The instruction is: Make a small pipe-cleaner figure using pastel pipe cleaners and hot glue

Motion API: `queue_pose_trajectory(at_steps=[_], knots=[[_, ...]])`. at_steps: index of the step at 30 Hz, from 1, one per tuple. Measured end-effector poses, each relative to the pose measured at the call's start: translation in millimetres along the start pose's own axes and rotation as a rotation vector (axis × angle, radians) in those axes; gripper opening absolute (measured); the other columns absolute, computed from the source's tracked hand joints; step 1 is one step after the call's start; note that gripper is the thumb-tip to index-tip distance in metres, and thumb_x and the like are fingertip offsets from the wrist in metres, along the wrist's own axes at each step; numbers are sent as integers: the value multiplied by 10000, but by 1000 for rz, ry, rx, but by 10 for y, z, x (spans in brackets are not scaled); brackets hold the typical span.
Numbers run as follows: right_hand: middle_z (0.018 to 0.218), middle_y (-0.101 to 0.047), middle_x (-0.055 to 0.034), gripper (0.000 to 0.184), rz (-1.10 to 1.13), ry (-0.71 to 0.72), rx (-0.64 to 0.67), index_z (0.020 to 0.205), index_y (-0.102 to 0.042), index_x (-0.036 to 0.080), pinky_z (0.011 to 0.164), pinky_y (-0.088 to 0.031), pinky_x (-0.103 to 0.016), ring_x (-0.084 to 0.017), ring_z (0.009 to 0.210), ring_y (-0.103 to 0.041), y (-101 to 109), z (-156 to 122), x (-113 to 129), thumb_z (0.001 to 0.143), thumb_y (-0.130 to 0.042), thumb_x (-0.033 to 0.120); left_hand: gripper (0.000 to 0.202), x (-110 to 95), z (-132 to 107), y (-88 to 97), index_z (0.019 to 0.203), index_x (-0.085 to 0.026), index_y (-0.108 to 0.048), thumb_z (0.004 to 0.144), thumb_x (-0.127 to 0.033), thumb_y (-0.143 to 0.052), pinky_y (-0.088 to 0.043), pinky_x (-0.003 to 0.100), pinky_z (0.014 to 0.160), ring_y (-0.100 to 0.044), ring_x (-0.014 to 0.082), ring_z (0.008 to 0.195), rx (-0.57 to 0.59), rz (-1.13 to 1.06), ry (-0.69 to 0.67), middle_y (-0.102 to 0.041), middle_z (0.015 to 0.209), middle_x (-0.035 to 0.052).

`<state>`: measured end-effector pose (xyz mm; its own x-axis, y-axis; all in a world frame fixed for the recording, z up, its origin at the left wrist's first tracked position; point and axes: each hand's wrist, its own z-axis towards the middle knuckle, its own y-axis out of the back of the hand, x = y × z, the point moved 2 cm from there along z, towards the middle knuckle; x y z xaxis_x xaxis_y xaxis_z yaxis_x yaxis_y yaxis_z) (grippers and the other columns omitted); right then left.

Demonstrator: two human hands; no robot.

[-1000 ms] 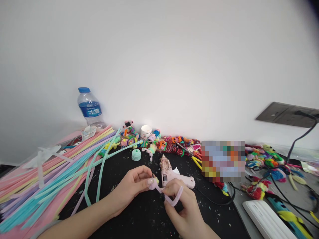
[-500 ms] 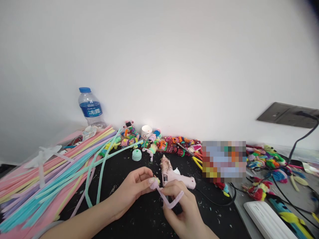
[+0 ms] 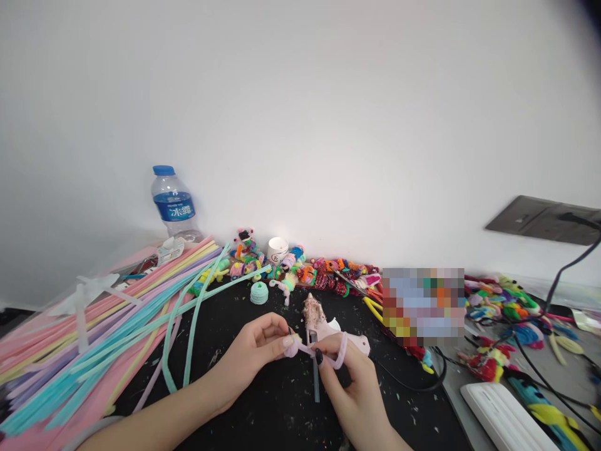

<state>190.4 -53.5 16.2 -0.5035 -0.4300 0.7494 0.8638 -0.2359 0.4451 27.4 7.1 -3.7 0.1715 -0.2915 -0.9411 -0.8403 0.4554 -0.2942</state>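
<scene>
Between thumb and fingers, my left hand (image 3: 256, 347) pinches a small coiled lilac pipe cleaner (image 3: 292, 346), with a bit of pale yellow at its top. My right hand (image 3: 350, 376) grips the loose tail of the same pipe cleaner, its free end looping up over the fingers. Just behind the right fingers lies a pale pink glue gun (image 3: 320, 322), nozzle toward the wall. A translucent glue stick (image 3: 316, 382) shows beside the right thumb. Farther back sits a mint-green coil (image 3: 259, 292).
Many pastel pipe cleaners (image 3: 117, 332) spread across the left side. Colourful pipe-cleaner figures (image 3: 323, 275) line the wall around a white paper cup (image 3: 278, 249). A water bottle (image 3: 174, 207) stands back left. Black cables (image 3: 530, 360) and a white power strip (image 3: 500, 416) lie at right.
My right hand has drawn its fingers along the lilac tail, which now runs straighter between the hands. The glue stick has come into sight. My left hand stays nearly still.
</scene>
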Motion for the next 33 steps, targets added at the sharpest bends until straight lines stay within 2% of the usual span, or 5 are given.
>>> queue_pose_trajectory(at_steps=[8, 16, 24, 33], knots=[[595, -543, -10, 182, 8, -94, 59, 646, -539, 176, 542, -389, -257, -152, 560, -490, -31, 0, -13, 821, -489, 195, 177, -2, 5, -4, 823, -163, -563, 749, -283, -670, -428, 255, 746, -523, 130, 776, -18, -37, -4, -588, 798, -6], [600, -583, -21, 198, 66, -143, 141, 636, -578, 163, 575, -417, -262, -156, 573, -529, -105, -23, -19, 819, -510, 195, 164, 0, -11, -44, 812, -169, -565, 745, -268, -677, -451, 301, 797, -526, 122, 741, -1, -240, 22, -568, 751, -20], [625, -584, -26, 180, 67, -42, 190, 691, -596, 164, 555, -412, -242, -150, 582, -534, -149, -61, 17, 835, -490, 145, 168, 40, -31, -79, 820, -171, -580, 741, -278, -684, -459, 275, 752, -530, 122, 732, -7, -301, 55, -563, 751, -7], [688, -596, -58, 204, -117, 145, 268, 786, -606, 162, 567, -422, -248, -157, 610, -542, -196, -87, -6, 852, -430, 83, 138, 74, -47, -117, 839, -159, -575, 764, -227, -668, -446, 242, 712, -518, 103, 713, 39, -341, 76, -558, 740, -10]])
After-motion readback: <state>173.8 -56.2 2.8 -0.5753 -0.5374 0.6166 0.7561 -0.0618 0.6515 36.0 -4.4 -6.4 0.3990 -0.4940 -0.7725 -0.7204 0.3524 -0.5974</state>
